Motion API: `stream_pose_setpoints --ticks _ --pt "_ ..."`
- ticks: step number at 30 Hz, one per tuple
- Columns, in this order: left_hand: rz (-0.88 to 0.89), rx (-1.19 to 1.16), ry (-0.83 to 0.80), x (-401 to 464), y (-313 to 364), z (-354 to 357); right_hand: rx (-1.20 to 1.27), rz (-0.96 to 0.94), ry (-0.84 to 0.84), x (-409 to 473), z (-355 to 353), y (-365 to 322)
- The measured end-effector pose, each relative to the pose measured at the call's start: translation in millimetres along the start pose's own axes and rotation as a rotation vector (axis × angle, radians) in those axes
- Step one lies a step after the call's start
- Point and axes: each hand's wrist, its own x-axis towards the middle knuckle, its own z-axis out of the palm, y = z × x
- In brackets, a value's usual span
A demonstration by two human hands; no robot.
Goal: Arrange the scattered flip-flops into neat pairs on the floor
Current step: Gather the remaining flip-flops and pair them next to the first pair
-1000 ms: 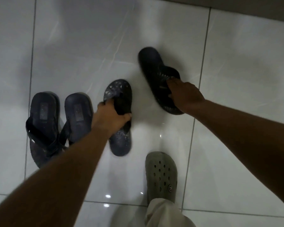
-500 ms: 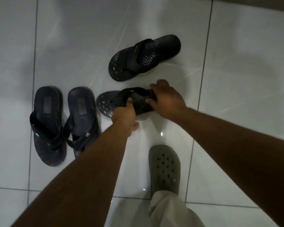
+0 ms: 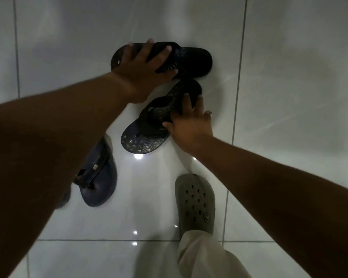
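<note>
Two black patterned flip-flops lie on the white tiled floor. The far flip-flop (image 3: 191, 59) lies crosswise, and my left hand (image 3: 147, 65) presses on its strap with fingers spread. The near flip-flop (image 3: 149, 133) lies at a slant just below it, heel toward the far one. My right hand (image 3: 189, 125) grips its right edge, thumb on the sole beside the strap. A navy flip-flop (image 3: 100, 181) lies lower left, mostly hidden under my left forearm; its partner is almost fully covered.
My foot in a grey-green clog (image 3: 195, 203) stands at bottom centre, with a beige trouser leg (image 3: 205, 255) above it. Glossy white floor tiles (image 3: 289, 77) with dark grout lines spread all around. A dark wall base shows at the top right corner.
My left hand left the near flip-flop and went up to the far one. My right hand shifted to the near flip-flop's right edge, and that flip-flop turned to a slant. The camera moved closer.
</note>
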Motion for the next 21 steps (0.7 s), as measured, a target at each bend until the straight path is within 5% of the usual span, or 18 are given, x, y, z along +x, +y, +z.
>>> stream_pose_setpoints --ticks 3,6,11,15,18,21 --pt "-0.085 -0.156 -0.251 17.7 -4.2 4.8 0.023 -0.182 0.05 -8.2 3.8 2.7" --pt "-0.235 -0.413 -0.248 17.0 3.8 21.9 0.057 -0.243 -0.066 -19.0 8.7 16.0" --pt "-0.346 -0.5 -0.266 -1.2 38.1 25.6 -0.033 -0.379 -0.079 -20.6 6.0 49.9" --pt "-0.354 -0.698 -0.283 -34.6 72.7 25.8 -0.168 -0.242 -0.194 -12.0 -8.6 73.3" --pt "-0.342 -0.784 -0.316 -70.4 93.2 38.2 -0.017 -0.117 -0.265 -20.2 -5.8 55.6" --pt "-0.345 -0.647 -0.311 -109.7 111.4 57.0 0.062 -0.009 -0.299 -48.4 12.8 38.4"
